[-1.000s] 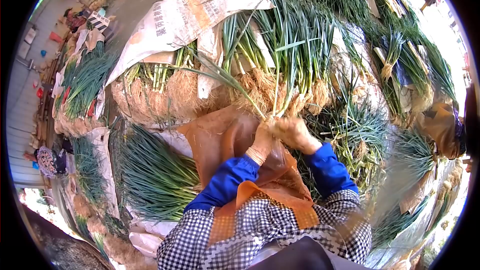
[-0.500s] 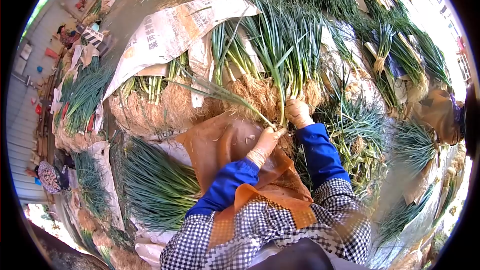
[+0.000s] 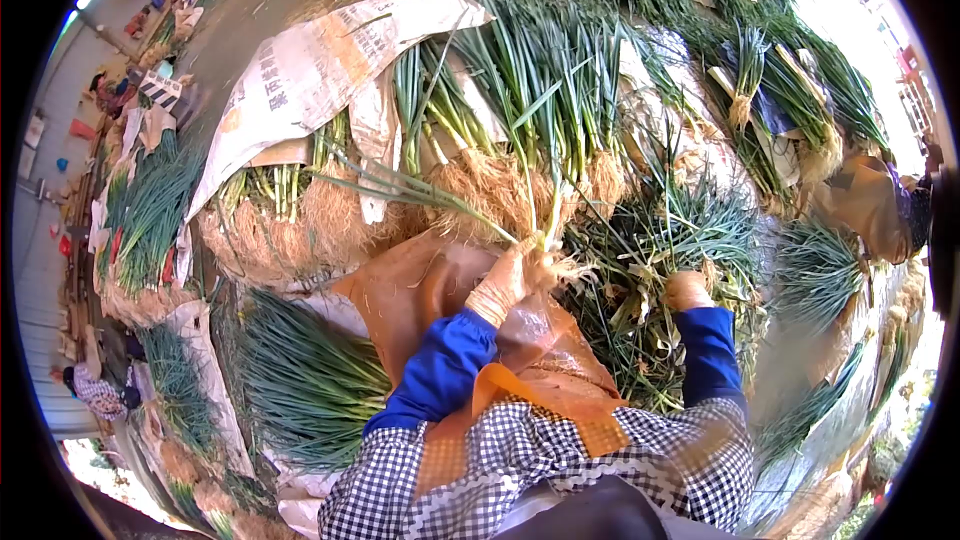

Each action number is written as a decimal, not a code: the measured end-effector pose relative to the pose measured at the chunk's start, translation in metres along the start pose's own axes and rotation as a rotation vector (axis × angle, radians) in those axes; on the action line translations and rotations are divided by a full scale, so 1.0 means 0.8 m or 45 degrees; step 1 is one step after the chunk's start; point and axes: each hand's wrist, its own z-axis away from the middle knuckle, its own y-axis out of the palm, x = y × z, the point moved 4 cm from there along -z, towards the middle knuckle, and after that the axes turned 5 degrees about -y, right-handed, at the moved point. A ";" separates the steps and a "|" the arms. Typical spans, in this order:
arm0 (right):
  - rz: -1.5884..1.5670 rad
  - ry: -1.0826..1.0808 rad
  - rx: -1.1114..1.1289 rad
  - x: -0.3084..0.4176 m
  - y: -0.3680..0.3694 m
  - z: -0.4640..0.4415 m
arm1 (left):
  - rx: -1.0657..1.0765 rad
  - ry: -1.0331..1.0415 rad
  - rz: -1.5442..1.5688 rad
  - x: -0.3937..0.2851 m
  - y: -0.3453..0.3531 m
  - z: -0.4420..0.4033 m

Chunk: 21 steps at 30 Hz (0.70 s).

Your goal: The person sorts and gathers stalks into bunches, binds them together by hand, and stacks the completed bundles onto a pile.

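My left hand (image 3: 503,285) is closed around the lower stalks of a few green onions (image 3: 533,210), above the brown apron over my lap. Their pale roots (image 3: 560,266) stick out to the right of my fingers, and the leaves fan up and left. My right hand (image 3: 687,290) is off to the right, over a heap of stripped leaves (image 3: 640,325). Its fingers are curled; whatever may be in them is hidden. In front of me stand upright bunches of green onions (image 3: 580,70) with tangled roots.
A printed white sack (image 3: 300,70) covers more rooted bunches on the left. Beside my left elbow lies a pile of green onions (image 3: 300,370). Further bunches (image 3: 825,270) lie to the right. Other people (image 3: 100,390) sit along the left side.
My right hand has left the stalks and moved right, over the leaf heap. My left hand still grips the green onions, now with their roots showing. The view has shifted slightly.
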 end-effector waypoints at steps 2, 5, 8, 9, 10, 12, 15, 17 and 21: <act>-0.243 -0.059 -0.130 0.066 -0.075 -0.003 | -0.324 0.116 -0.212 -0.006 0.003 0.008; -0.620 -0.313 -0.810 0.124 -0.147 -0.062 | -0.034 0.368 -0.315 -0.039 0.056 0.041; -0.474 -0.121 -0.842 0.154 -0.196 -0.123 | -0.078 0.344 -0.242 -0.053 0.096 0.068; -0.453 -0.137 -0.833 0.162 -0.195 -0.151 | -0.176 0.309 -0.340 -0.061 0.076 0.064; -0.441 -0.012 -0.823 0.165 -0.194 -0.165 | -0.216 0.391 -0.523 -0.064 0.069 0.061; -0.604 -0.193 -0.907 0.151 -0.180 -0.178 | -0.232 0.411 -0.432 -0.052 0.056 0.050; -0.514 -0.486 -1.210 0.143 -0.158 -0.164 | -0.306 0.401 -0.057 -0.031 0.049 0.038; -1.733 -0.552 -0.427 0.159 -0.127 -0.095 | -0.271 0.321 -0.219 -0.014 0.039 0.020; -1.476 -0.396 -0.395 0.180 -0.062 -0.048 | -0.563 0.351 -0.735 0.041 0.036 -0.003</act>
